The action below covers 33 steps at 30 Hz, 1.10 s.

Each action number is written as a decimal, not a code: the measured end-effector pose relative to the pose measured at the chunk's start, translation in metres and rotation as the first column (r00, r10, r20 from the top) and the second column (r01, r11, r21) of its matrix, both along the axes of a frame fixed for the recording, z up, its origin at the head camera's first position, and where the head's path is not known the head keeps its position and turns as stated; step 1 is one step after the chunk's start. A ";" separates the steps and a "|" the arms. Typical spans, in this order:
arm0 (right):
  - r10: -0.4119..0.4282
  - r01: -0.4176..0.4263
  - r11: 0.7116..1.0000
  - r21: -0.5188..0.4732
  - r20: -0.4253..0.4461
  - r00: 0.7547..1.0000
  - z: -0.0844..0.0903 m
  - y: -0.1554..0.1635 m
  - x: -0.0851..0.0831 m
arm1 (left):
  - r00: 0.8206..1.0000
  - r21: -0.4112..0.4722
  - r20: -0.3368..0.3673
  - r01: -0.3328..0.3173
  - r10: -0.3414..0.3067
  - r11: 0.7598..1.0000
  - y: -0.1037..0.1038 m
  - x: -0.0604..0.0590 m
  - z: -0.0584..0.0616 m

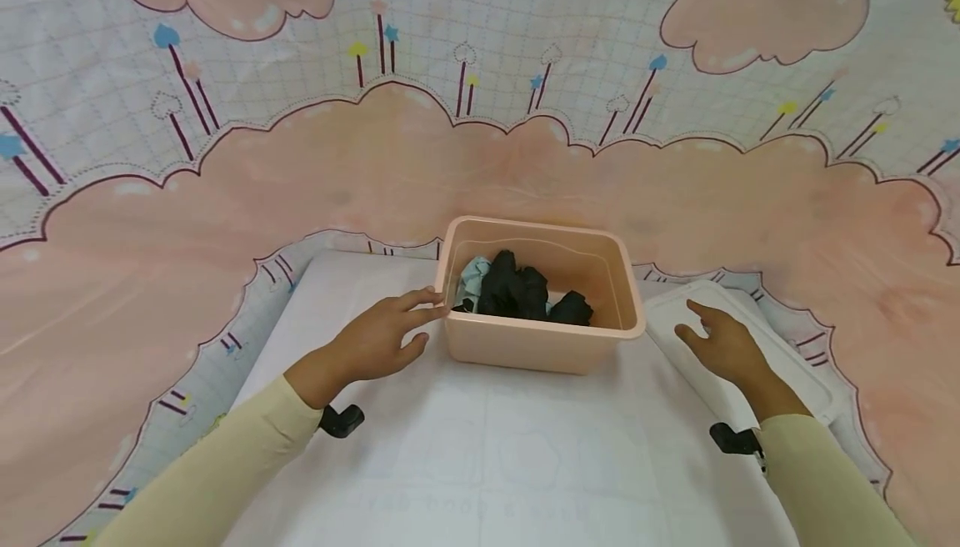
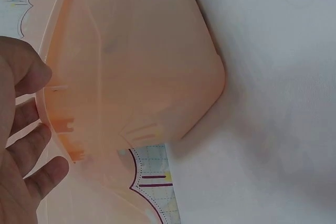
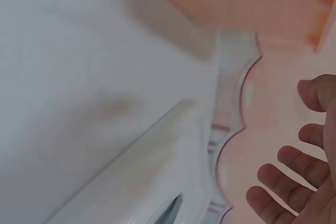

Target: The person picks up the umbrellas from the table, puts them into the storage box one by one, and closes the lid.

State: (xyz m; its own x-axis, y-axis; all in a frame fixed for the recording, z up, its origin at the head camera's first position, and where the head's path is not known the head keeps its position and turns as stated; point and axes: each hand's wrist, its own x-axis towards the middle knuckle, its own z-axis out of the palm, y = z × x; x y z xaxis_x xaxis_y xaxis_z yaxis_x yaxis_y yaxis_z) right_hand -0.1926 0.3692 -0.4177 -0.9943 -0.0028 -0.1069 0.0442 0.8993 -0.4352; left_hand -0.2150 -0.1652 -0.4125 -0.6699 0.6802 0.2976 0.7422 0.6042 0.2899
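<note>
The pink plastic tub (image 1: 543, 338) (dark rolled socks (image 1: 517, 290) inside) sits mid-desk; the left hand (image 1: 382, 337), fingers straight, touches its rim, while the right hand (image 1: 718, 343) hovers relaxed over the flat white lid (image 1: 795, 363).

bin (image 2: 136, 66): cut off at 12 o'clock in left wrist view, contents hidden
left hand (image 2: 23, 124): cropped at 9 o'clock
lid (image 3: 142, 182): blurred, cut off at 6 o'clock
right hand (image 3: 299, 182): palm cropped at 4 o'clock

White mat (image 1: 480, 447) on cloud-print bedsheet (image 1: 150, 280), bearing pink bin (image 1: 540, 347) and white lid (image 1: 795, 363).
</note>
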 end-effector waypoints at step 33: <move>-0.140 0.117 0.987 0.109 0.229 0.963 -0.058 0.086 0.006 | 1.000 -0.034 0.011 -0.005 0.005 0.999 0.002 0.000 0.001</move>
